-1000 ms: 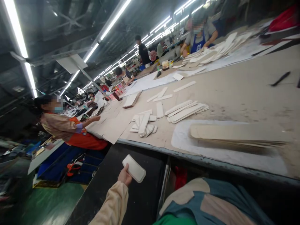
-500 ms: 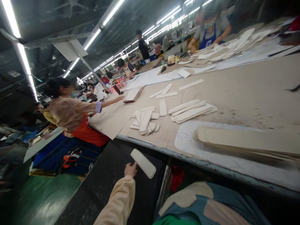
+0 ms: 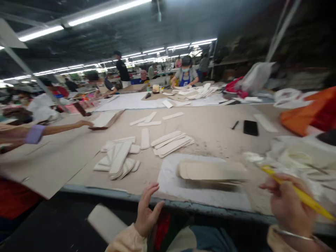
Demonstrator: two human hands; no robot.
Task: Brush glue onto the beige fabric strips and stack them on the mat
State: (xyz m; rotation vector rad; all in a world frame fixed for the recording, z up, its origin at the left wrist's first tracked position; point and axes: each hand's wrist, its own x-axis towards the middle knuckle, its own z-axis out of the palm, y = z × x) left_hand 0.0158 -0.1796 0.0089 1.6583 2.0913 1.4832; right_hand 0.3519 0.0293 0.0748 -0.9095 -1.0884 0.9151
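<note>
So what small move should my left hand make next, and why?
Probably ease the left hand rightward to steady the stack of long strips: it's open and empty at the table edge, short of them, while the right hand holds a yellow tool.

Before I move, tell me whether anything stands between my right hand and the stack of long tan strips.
Nothing visible stands between the right hand and the stack of long tan strips: just bare tabletop and white sheet. The crumpled white scrap lies off to the far side.
</note>
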